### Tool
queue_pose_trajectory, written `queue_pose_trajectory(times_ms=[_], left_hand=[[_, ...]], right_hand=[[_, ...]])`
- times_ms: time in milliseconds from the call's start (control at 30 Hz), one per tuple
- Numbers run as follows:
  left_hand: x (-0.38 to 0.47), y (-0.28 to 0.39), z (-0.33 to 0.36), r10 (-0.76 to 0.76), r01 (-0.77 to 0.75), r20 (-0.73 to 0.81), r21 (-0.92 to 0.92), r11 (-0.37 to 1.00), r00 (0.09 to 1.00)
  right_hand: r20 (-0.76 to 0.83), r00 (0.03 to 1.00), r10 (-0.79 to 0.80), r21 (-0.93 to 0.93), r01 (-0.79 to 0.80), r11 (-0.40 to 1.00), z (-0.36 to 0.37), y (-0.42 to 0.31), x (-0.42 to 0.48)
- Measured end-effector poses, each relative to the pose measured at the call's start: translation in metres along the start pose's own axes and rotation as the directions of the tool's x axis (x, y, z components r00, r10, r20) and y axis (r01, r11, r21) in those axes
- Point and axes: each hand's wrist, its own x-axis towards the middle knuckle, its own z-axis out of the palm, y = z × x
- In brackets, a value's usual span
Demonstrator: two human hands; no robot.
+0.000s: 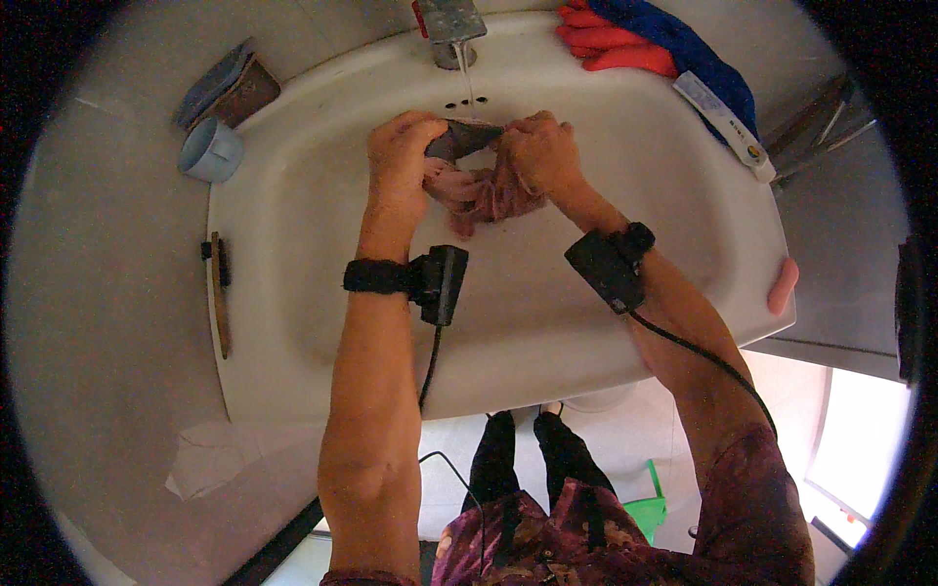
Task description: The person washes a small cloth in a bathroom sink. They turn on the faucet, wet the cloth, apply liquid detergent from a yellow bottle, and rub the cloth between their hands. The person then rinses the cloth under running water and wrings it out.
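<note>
Water runs from the metal faucet (pixel 454 29) onto a wet pink and dark grey cloth (pixel 487 194) in the white washbasin (pixel 506 293). My left hand (pixel 401 150) grips the cloth's left side, thumb toward the middle. On the other side, my right hand (pixel 541 154) has the cloth bunched in its fingers. Between my hands the grey part is stretched under the stream, and the pink folds hang below it. Both hands are above the basin floor, just in front of the overflow holes (pixel 467 103).
A light blue mug (pixel 212 150) and a brown container (pixel 245 91) stand at the left rim, above a wooden-handled brush (pixel 218 297). Along the right rim lie red gloves (pixel 615 44), a dark blue cloth (pixel 689 44), a white tube (pixel 722 121) and a pink soap bar (pixel 783 287).
</note>
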Motion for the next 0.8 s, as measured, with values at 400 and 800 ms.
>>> queue_pose_trajectory(times_ms=[400, 800], left_hand=[[0.014, -0.028, -0.018, -0.017, 0.049, -0.114, 0.281, 0.958, 0.993], [0.025, -0.086, -0.026, -0.243, 0.093, -0.059, 0.987, 0.128, 0.968]], right_hand=[[0.015, 0.999, 0.029, 0.667, -0.032, 0.744, -0.024, 0.011, -0.004], [0.175, 0.984, 0.034, -0.029, -0.029, 0.999, -0.01, 0.016, -0.014]])
